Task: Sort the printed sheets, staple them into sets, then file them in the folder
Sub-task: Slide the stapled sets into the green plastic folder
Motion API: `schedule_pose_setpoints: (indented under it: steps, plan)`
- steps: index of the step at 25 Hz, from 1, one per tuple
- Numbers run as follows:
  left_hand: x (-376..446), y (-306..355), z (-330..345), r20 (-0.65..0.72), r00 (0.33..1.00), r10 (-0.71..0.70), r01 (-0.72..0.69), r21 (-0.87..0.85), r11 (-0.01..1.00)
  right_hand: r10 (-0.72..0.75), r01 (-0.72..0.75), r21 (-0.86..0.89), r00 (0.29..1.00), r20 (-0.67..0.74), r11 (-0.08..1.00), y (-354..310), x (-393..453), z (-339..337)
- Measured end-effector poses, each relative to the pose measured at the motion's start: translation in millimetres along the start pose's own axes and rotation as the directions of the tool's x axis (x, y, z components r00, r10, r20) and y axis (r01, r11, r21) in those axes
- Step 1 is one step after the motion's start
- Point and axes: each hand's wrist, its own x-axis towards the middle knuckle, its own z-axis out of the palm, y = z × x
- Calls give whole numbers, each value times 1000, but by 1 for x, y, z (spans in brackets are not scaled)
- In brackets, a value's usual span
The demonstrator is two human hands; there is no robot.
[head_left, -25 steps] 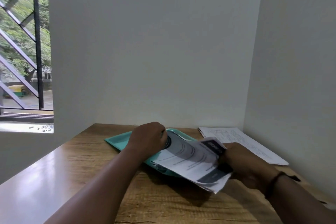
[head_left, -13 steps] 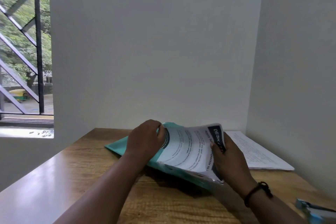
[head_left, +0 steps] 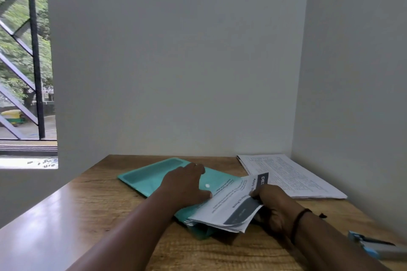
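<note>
So, folder [head_left: 154,177] pressed flat by spread left hand [head_left: 184,185]; sheets [head_left: 233,207] pinched by right hand [head_left: 276,207], stapler [head_left: 374,246] nearby.

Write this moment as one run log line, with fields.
phase: filing | left hand: flat on teal folder | right hand: grips stapled sheets | stapler: on table
</note>
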Motion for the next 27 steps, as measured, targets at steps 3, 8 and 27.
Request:
schedule_pose_setpoints:
  steps: [3,8,27]
  plan:
    - [1,0,-1,-85,995,44,-37,90,995,33,-30,-135,999,21,990,-5,0,-9]
    - [1,3,2,-82,994,76,-63,149,987,37,-15,-153,989,143,988,-16,-9,-19]
    - [-2,17,2,-117,974,193,-150,301,942,-155,171,-285,985,76,943,-24,27,52]
